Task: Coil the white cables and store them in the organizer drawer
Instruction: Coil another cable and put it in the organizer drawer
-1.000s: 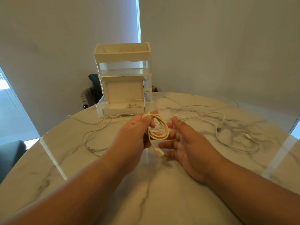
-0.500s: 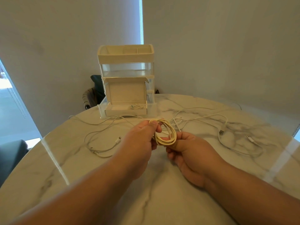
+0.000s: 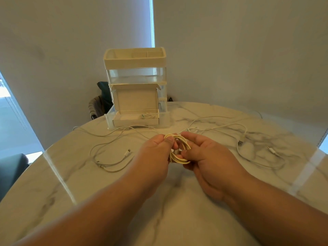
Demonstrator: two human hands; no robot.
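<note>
A coiled white cable [image 3: 179,157] hangs between both hands above the marble table [image 3: 88,183]. My left hand [image 3: 156,157] pinches the top of the coil with thumb and fingers. My right hand [image 3: 207,157] curls round its right and lower side. Behind them stands the white and clear organizer [image 3: 135,71] with its bottom drawer [image 3: 134,119] pulled open; a small coiled cable [image 3: 147,115] lies inside. One loose white cable [image 3: 110,157] sprawls on the left of the table, another loose cable [image 3: 245,137] on the right.
The organizer sits at the table's far edge, against a grey wall. A dark chair with a bag [image 3: 99,102] stands behind the table on the left. A small jack plug [image 3: 272,150] lies at the right. Bare marble stretches in front of my hands.
My right hand went from open beside the coil to gripping it. The loose end with its plug, hanging below a second ago, has been gathered into the coil.
</note>
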